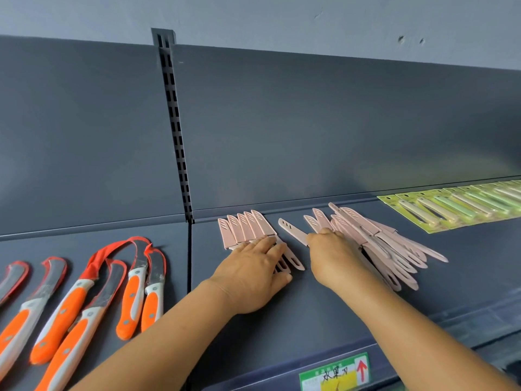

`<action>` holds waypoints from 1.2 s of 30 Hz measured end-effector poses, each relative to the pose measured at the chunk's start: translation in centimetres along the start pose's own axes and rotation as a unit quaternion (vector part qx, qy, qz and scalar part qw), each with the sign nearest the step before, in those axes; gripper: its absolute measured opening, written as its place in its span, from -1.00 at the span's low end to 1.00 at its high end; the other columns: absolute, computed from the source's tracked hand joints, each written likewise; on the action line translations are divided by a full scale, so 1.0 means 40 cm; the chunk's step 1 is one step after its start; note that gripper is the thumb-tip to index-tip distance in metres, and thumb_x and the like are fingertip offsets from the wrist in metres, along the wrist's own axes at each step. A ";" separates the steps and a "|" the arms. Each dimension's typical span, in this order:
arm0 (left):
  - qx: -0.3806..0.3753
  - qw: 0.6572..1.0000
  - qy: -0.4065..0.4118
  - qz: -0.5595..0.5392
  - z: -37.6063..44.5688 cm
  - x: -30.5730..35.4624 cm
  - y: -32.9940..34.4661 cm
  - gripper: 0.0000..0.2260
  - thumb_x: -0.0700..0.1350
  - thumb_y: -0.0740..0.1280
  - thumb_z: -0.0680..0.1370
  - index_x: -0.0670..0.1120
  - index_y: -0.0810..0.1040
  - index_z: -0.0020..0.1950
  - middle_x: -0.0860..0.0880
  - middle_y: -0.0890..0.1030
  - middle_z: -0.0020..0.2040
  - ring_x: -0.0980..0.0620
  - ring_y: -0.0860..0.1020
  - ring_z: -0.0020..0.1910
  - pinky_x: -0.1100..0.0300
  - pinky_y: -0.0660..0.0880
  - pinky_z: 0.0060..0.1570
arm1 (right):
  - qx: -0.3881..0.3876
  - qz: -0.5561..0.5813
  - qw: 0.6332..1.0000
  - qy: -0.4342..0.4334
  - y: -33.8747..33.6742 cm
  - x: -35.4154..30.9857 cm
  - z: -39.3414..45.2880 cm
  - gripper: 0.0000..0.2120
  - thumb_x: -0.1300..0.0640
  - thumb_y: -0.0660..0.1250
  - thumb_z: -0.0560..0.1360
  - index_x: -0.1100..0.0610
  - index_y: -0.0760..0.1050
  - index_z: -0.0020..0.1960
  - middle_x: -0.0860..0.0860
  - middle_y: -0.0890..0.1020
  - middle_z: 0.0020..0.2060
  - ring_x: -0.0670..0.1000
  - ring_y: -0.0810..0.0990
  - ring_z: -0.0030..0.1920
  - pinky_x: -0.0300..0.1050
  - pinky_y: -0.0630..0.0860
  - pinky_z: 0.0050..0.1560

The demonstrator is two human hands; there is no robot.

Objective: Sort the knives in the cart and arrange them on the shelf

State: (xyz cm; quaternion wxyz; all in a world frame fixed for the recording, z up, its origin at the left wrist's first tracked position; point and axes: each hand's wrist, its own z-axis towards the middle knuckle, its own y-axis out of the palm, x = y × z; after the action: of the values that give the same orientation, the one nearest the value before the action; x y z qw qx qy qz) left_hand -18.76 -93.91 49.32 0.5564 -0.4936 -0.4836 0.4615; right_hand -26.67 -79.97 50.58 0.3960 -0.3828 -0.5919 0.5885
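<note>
1. The left hand [253, 273] lies flat with straight fingers on the handles of a neat row of pink knives [245, 230], most likely pinning them so the row keeps its line while the next one comes in

2. The right hand [331, 258] pinches the handle of a single pink knife [291, 231], its sheathed blade pointing up and left toward the back panel [310, 131]; the knife sits in the gap between the row and the loose pile of pink knives [380, 244], and looks set to join the row at its right end

3. The pile lies just beside the right hand, overlapping and fanned, so it probably serves as the stock still to be laid out

4. On the shelf [324, 306] there is bare surface in front of the hands and between row and pile, enough to slide the single knife leftward

5. The row's tips stop near the back lip of the shelf, leaving little room to push further in

6. Left of the slotted upright [176, 131], orange-handled curved knives [84, 303] lie in their own section; to the far right, green carded knives [451, 206] sit along the back

7. A price label [335, 373] marks the front edge; the cart is not in view
</note>
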 end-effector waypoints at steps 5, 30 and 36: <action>-0.008 1.000 0.005 0.008 0.030 0.011 0.002 -0.50 0.16 0.06 0.63 -0.01 0.16 0.52 -0.02 0.15 0.53 -0.04 0.13 0.50 0.12 0.02 0.46 | 0.025 -0.035 0.999 -0.022 -0.017 -0.007 0.003 -0.67 0.37 0.22 0.49 0.18 0.44 0.23 0.13 0.49 0.17 0.14 0.48 0.19 -0.09 0.44 0.02; 0.034 0.999 0.008 0.003 0.030 0.007 0.026 -0.51 0.16 0.05 0.62 -0.02 0.18 0.50 0.03 0.21 0.49 0.02 0.16 0.47 0.16 -0.01 0.45 | 0.038 0.271 0.961 0.026 0.027 -0.054 0.106 -0.76 0.27 0.11 0.55 0.14 0.55 -0.04 0.16 0.55 0.03 0.20 0.50 0.06 -0.06 0.47 0.00; 0.020 1.000 -0.002 0.001 0.039 0.022 0.011 -0.44 0.17 0.02 0.63 -0.02 0.00 0.56 0.01 0.08 0.56 0.02 0.05 0.52 0.16 -0.08 0.47 | 0.054 0.089 0.994 0.019 0.022 0.036 0.062 -0.50 0.17 0.13 0.57 0.03 0.19 0.49 -0.01 0.19 0.48 0.07 0.11 0.48 -0.06 0.13 0.43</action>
State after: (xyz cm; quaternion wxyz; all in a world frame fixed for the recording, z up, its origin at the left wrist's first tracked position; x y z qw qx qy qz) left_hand -20.23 -92.85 49.04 0.5647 -0.4824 -0.4746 0.4724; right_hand -29.52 -79.62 49.75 0.3734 -0.4235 -0.5148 0.6451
